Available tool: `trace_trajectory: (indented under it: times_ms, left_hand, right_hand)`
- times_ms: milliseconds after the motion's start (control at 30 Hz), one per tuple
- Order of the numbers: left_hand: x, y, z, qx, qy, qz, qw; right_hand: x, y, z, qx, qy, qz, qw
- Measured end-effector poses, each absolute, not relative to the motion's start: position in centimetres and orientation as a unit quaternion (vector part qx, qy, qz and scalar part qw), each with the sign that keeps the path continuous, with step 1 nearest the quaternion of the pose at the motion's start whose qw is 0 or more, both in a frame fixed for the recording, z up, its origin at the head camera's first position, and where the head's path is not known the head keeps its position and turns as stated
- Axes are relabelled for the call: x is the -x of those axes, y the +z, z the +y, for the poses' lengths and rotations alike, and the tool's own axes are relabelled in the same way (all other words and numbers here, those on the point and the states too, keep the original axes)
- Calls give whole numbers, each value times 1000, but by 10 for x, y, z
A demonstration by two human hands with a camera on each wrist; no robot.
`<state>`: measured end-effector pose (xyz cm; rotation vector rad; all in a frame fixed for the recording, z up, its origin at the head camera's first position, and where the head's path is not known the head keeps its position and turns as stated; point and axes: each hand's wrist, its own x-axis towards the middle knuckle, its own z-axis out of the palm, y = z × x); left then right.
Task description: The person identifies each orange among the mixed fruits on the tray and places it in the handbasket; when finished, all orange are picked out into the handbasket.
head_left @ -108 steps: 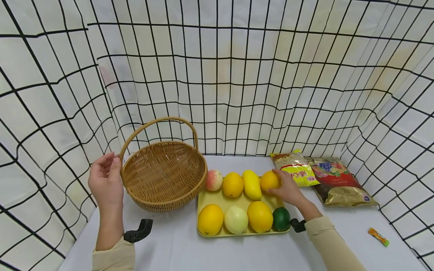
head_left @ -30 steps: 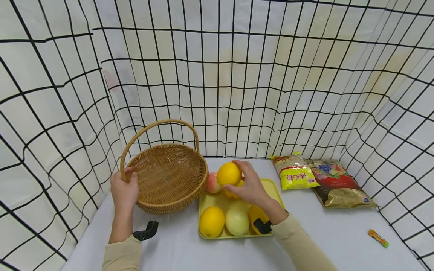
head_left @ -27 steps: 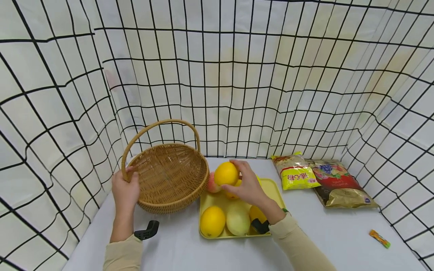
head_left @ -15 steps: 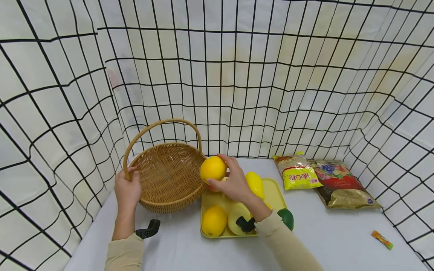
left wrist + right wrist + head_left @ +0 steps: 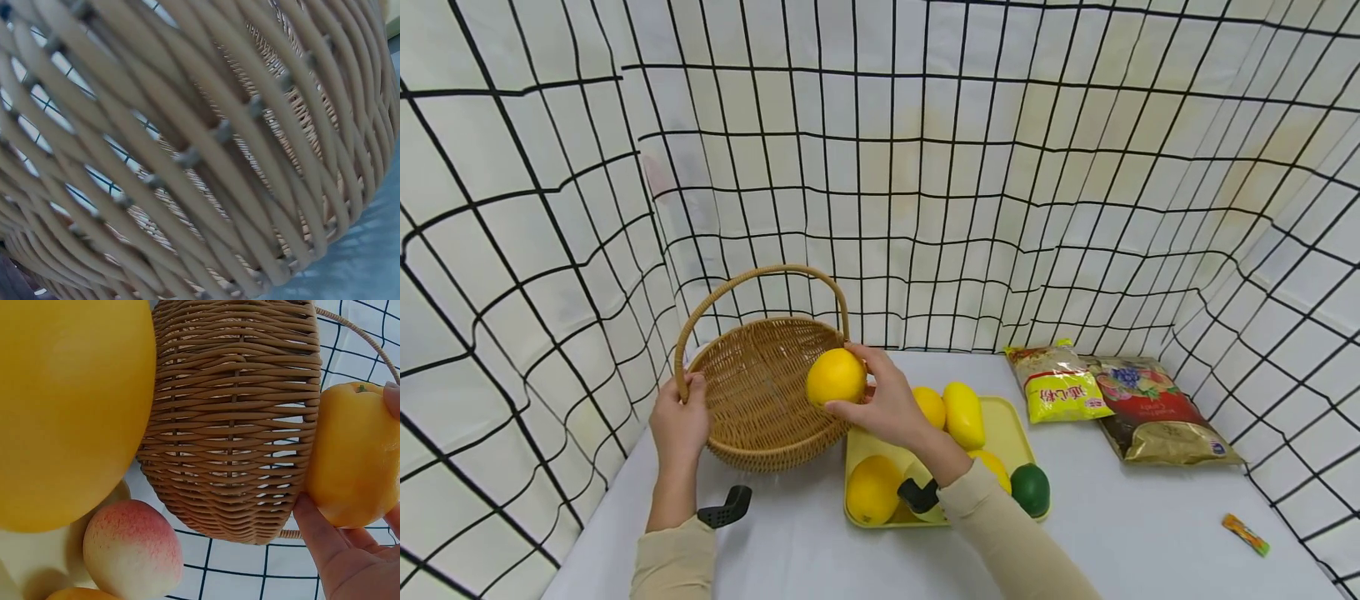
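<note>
My left hand (image 5: 681, 421) grips the wicker basket (image 5: 760, 392) where its handle meets the left side of the rim. The basket leans with its mouth toward me, and no fruit shows inside. In my right hand (image 5: 887, 400) an orange (image 5: 836, 377) is held between thumb and fingers, overlapping the right part of the basket's mouth. The right wrist view has this orange right at the rim, with a small green stem mark on top. Woven strands fill the left wrist view, where the basket's outside (image 5: 206, 150) is very close.
A yellow tray (image 5: 1011, 417) holds another orange (image 5: 929, 407), a mango (image 5: 964, 415), a dark green fruit (image 5: 1030, 490) and large yellow fruits. A peach (image 5: 132, 550) lies near the basket. Two packaged bags (image 5: 1063, 387) (image 5: 1165, 412) and a small wrapped stick (image 5: 1245, 534) are rightward.
My right hand has taken the orange from the tray's back right and carried it left to the basket's mouth. My left hand has shifted slightly right, still at the handle's base.
</note>
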<state>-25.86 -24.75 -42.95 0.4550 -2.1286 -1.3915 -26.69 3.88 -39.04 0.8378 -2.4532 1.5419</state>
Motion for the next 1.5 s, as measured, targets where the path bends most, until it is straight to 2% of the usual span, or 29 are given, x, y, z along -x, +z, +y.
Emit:
trace_trajectory:
  times_ms: [233,533,1033,1500]
  left_hand:
    - [259,-434,-250,-177,-514,-786,293]
    - [261,-438,-246,-195,-471,-791,338]
    - [260,-438,-246,-203,-451,-800,340]
    - [260,-438,-243,-196,-447,-798,352]
  right_hand:
    - [271,-390,26,-291,488,-822,48]
    - [272,-396,9,-269,484,-832,-14]
    - [266,-402,-26,-310,387,-868,-19]
    - [266,-397,-29,-321,307,-894,-65]
